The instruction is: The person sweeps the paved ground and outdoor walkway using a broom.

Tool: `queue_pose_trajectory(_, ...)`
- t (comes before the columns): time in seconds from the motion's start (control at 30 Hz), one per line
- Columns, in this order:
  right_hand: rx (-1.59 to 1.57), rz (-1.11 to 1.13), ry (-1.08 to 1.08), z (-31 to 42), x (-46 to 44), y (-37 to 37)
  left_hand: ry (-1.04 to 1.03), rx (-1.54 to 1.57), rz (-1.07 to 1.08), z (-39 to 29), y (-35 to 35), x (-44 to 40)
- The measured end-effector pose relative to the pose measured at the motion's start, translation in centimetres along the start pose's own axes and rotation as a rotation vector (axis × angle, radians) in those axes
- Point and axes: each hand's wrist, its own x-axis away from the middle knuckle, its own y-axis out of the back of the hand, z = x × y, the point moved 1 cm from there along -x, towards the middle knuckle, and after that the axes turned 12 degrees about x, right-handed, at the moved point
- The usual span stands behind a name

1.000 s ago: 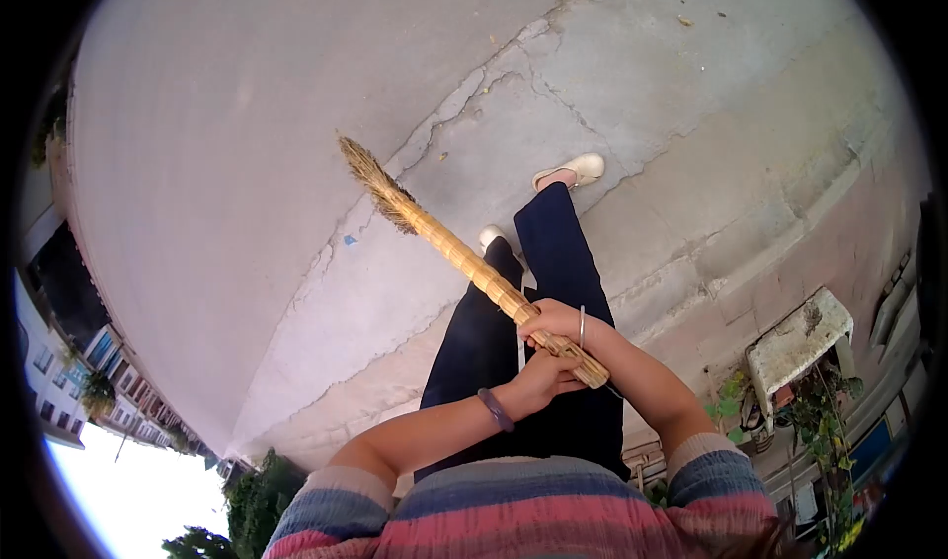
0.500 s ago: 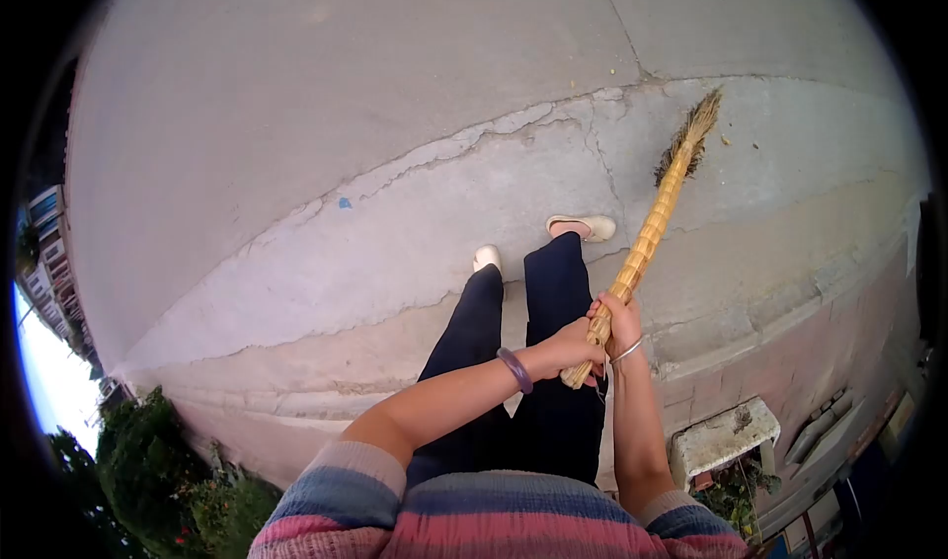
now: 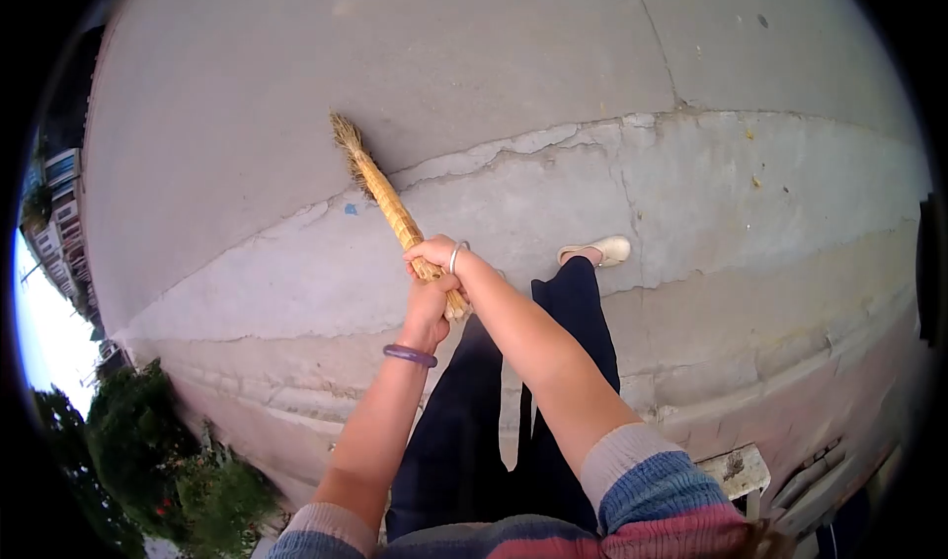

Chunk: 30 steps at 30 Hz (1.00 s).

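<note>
Both my hands grip the bound handle of a straw broom [image 3: 392, 207], which slants up and to the left. My left hand [image 3: 428, 304], with a purple bangle at the wrist, is closed around the handle near its butt end. Just above it my right hand [image 3: 435, 253], with a silver bracelet, is wrapped around the same handle. The frayed bristles point away from me, over the concrete ground [image 3: 474, 55] at the left; whether their tips touch it I cannot tell. A small blue scrap [image 3: 351, 208] lies beside the broom.
A ragged crack [image 3: 513, 144] with a raised edge crosses the concrete. Yellowish bits [image 3: 756, 181] lie on the right. My right shoe [image 3: 609, 251] stands ahead of me. Green bushes [image 3: 148, 440] are at lower left, and a pale block-like stand [image 3: 739, 472] is at lower right.
The broom has swung from the right side across to the left, both hands moving with it. My arms now reach leftward, and the bristles are near the blue scrap.
</note>
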Motion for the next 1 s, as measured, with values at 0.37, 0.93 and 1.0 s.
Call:
queue_pose_trajectory(0.37, -0.751, -0.807, 0.499, -4.1, 29.0, 22.3, 0.394, -0.589, 0.648, 8.8, -25.4, 4.1)
queue_pose_trajectory(0.93, -0.564, -0.278, 0.429, 9.7, 26.2, 34.7, 0.038, -0.453, 0.416, 7.2, -40.0, -2.3)
queue_pose_trajectory(1.0, -0.699, -0.537, 0.508, 9.9, 31.4, 37.1, -0.008, -0.595, 0.537, 9.6, -42.8, -3.6)
